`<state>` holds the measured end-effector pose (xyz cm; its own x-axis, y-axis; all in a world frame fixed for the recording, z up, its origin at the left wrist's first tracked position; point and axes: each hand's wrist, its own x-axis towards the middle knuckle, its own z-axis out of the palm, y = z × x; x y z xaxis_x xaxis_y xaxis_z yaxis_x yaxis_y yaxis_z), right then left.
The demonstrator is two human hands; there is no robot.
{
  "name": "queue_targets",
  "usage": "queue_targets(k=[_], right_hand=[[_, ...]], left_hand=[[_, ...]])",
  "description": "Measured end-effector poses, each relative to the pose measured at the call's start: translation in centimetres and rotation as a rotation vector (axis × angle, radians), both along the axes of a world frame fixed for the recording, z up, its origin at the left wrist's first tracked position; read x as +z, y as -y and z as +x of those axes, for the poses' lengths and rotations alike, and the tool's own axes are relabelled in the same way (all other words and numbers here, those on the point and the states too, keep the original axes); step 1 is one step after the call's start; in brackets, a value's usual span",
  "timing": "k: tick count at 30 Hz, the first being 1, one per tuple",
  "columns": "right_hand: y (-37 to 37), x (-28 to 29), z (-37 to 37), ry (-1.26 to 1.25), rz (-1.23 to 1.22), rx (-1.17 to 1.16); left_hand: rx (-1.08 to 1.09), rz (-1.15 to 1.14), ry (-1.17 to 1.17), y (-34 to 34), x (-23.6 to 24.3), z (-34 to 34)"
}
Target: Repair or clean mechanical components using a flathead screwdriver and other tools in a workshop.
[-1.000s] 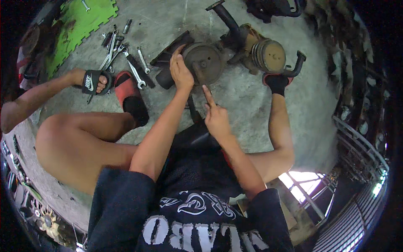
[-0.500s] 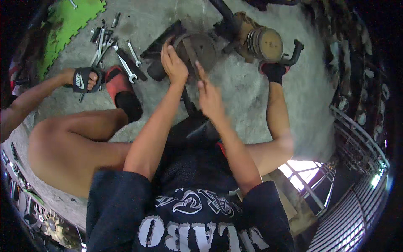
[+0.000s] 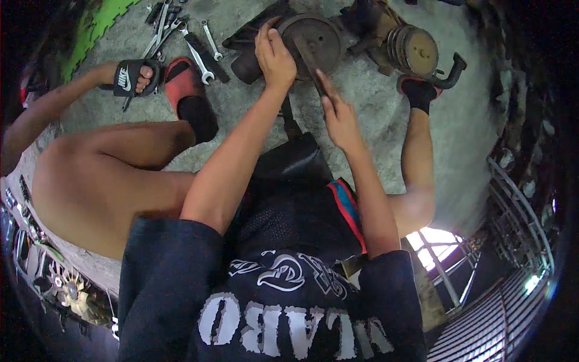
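A round, dark metal wheel (image 3: 329, 48) rests on the concrete floor in front of me, part of a grimy machine part with a black cylinder (image 3: 246, 67) at its left. My left hand (image 3: 275, 60) is cupped against the wheel's left rim, fingers reaching along its edge. Across the wheel's face lies a flat, dark metal bar (image 3: 309, 60), slanting down to the right. The fingers of my right hand (image 3: 341, 123) are closed on its near end, index finger stretched along it. Whether the bar is a file cannot be made out.
Several wrenches (image 3: 196, 60) lie at the upper left, near a green foam mat (image 3: 90, 39). A second machine part with a grooved pulley (image 3: 420, 53) stands at the right by my foot. Another person's foot in a black slide (image 3: 125, 78) is at the left.
The whole view has shifted, so things sit higher and farther right. My right hand and the bar have moved slightly rightward across the wheel; my left hand stays at its rim.
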<state>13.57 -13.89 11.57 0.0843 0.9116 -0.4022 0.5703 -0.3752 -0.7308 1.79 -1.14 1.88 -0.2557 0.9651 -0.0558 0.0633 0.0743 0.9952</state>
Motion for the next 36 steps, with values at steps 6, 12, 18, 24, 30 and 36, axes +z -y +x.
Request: queue_targets(k=[6, 12, 18, 24, 30, 36], right_hand=[[1.2, 0.7, 0.1, 0.041, 0.014, -0.011], [0.4, 0.7, 0.2, 0.09, -0.179, -0.022], [2.6, 1.2, 1.1, -0.011, -0.121, -0.022], [5.3, 0.8, 2.8, -0.276, 0.067, -0.012], [7.5, -8.1, 7.3, -0.223, 0.102, -0.195], [3.9, 0.3, 2.1, 0.134, -0.256, -0.287]], left_hand=[[0.061, -0.078, -0.072, 1.4, -1.2, 0.2], [-0.032, -0.175, -0.051, 0.9, 1.1, 0.5], [0.054, -0.023, -0.066, 0.1, -0.7, -0.2], [0.193, -0.205, -0.309, 0.7, -1.5, 0.9], [0.133, -0.019, -0.173, 1.7, -1.9, 1.1], [0.017, 0.017, -0.147, 0.9, 0.0, 1.0]])
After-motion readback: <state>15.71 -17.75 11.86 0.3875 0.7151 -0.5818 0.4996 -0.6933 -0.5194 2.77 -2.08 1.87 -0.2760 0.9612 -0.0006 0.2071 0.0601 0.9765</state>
